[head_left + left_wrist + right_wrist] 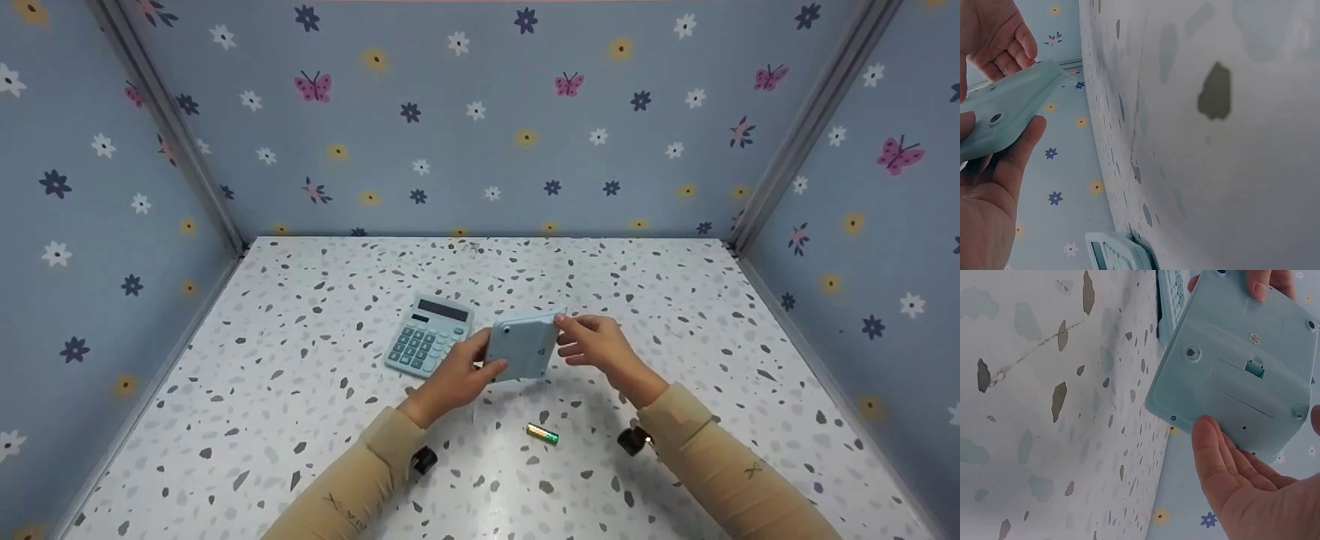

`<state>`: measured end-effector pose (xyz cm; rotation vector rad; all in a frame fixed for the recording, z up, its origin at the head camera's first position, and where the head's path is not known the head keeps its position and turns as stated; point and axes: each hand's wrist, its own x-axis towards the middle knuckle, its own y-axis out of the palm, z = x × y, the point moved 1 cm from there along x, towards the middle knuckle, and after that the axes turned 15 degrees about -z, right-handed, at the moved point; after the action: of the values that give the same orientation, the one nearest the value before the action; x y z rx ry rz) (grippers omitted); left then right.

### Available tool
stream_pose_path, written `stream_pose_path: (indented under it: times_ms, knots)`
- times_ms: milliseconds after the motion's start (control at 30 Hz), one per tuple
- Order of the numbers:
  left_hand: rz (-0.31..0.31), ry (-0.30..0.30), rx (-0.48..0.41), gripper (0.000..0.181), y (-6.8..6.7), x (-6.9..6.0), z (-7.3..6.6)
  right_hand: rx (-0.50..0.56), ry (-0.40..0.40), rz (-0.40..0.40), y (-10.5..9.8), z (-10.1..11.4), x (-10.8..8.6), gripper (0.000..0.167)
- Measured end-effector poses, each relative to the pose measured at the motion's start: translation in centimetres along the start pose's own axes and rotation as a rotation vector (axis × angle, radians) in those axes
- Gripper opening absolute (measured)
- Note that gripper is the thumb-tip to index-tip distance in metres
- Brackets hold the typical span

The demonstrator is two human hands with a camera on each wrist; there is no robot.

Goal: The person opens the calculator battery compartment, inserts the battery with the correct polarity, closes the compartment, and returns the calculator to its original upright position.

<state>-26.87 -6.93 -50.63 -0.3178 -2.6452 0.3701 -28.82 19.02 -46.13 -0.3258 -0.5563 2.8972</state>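
Note:
A light-blue device (523,346) is held up off the table, its back with a battery cover and screws facing the right wrist view (1224,379). My left hand (459,373) grips its left edge, thumb on the back and fingers behind. My right hand (600,349) touches its upper right edge with thumb and fingertips; in the right wrist view this hand (1252,486) lies along the device's edge. On the table below lies a green and gold battery (542,433). A light-blue calculator (430,335) lies face up to the left, beside my left hand.
The speckled white table (300,420) is enclosed by flowered blue panels (480,120) at the back and both sides. Metal posts (814,124) stand at the back corners. Dark wrist cameras (424,460) are attached below both sleeves.

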Motion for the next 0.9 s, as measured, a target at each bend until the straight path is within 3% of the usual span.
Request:
stream_pose_path:
  times_ms: [233, 433, 567, 900]
  knots:
    - [0.036, 0.130, 0.150, 0.039, 0.2, 0.1, -0.4, 0.055, 0.014, 0.004, -0.1, -0.3, 0.1, 0.064]
    - [0.046, 0.321, 0.358, 0.040, 0.6, 0.0, -1.0, 0.133, 0.052, 0.019, -0.2, -0.5, 0.4, 0.059]
    - [0.050, 0.416, 0.457, 0.041, 0.9, -0.1, -1.3, 0.179, 0.077, 0.031, -0.2, -0.6, 0.3, 0.054]
    - [0.019, 0.706, 0.764, 0.039, 1.5, -0.5, -1.3, 0.176, 0.098, 0.037, -0.1, -0.9, 0.4, 0.044]
